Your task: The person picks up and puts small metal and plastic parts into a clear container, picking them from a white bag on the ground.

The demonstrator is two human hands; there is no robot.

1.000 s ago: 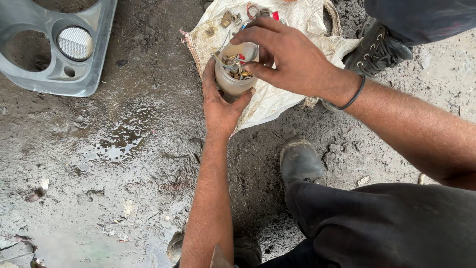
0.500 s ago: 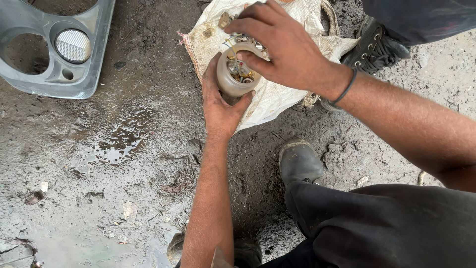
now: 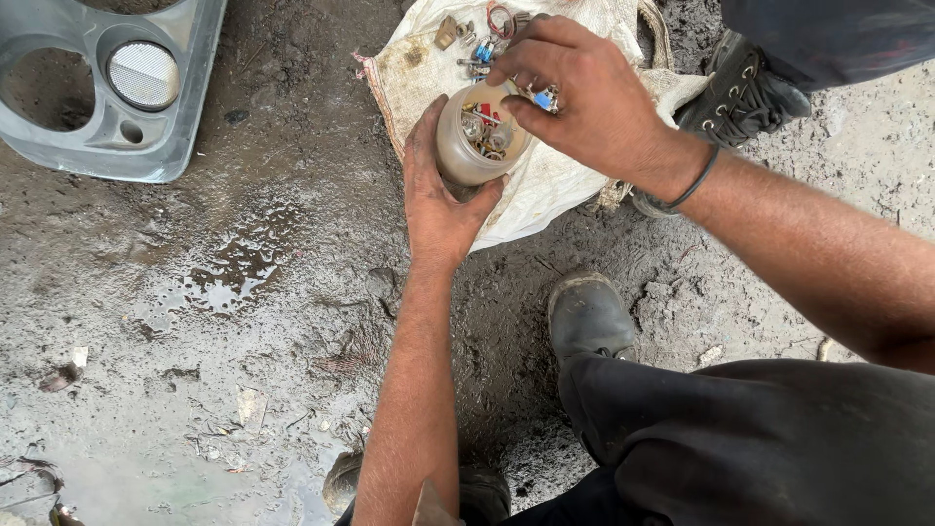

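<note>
the left hand (image 3: 438, 209) is gripping a cloudy plastic jar (image 3: 472, 146) from below and behind, thumb on one side and fingers wrapping the other, so the hand is closed around the jar's wall. the jar is being held just above the near edge of a dirty white sack (image 3: 555, 185) that is lying on the ground, and its open mouth is tilting up toward the camera. inside it a jumble of small metal bits (image 3: 485, 131) is showing: rings, nuts and a scrap of red.

the right hand (image 3: 584, 97) is hovering over the jar's far rim, fingers curled inward and pinching a small blue and silver piece (image 3: 545, 99) between thumb and forefinger. a black band (image 3: 682, 190) is sitting around that wrist.

more loose parts (image 3: 482, 44) are lying on the sack beyond the jar, among them a red ring, blue connectors and a brass piece.

the ground (image 3: 234, 292) is wet, dark and muddy, with a shallow puddle to the left of the left forearm. a grey moulded panel (image 3: 107, 146) with round openings and a meshed disc is lying at the upper left, well apart from the hands. a black boot (image 3: 589, 317) is planted below the sack, and a second, laced boot (image 3: 740, 93) is standing at the sack's right edge.
</note>
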